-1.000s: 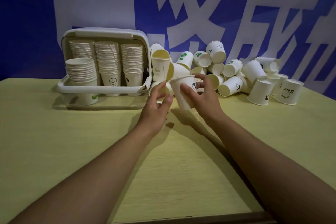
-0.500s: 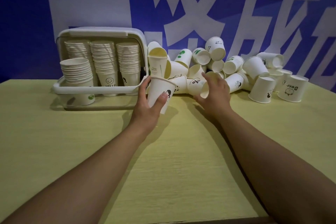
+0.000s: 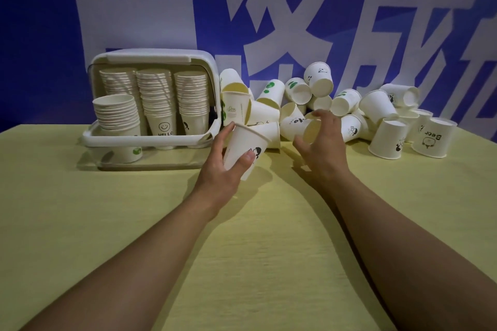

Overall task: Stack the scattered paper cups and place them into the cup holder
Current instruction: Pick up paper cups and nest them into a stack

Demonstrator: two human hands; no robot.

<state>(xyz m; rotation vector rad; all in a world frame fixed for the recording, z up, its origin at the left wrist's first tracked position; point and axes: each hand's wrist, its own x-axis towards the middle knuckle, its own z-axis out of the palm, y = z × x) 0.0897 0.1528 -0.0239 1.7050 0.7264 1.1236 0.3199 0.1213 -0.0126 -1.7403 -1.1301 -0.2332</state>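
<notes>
Two bare hands reach over a yellow table (image 3: 134,223) toward a heap of white paper cups (image 3: 349,110) piled against a blue wall with large white lettering (image 3: 282,8). The left hand (image 3: 223,169) grips one paper cup (image 3: 243,146), thumb on the near side beside a small black print, fingers curled round the far side; the cup is tilted, mouth up and away, lifted just above the tabletop. The right hand (image 3: 322,145) has its fingers curled over a cup lying on its side (image 3: 309,130) at the front edge of the heap, its open mouth turned toward the left hand; whether the fingers actually clamp it or only cup it I cannot tell.

Left of the heap stands the white cup holder (image 3: 150,140), lid raised behind it. Inside are three tall stacks at the back, one marked with a smiley and "HELLO" (image 3: 161,115), and a shorter stack (image 3: 115,113) at the front left. Several loose cups at the far right stand upside down, one reading "Bear" (image 3: 433,140).
</notes>
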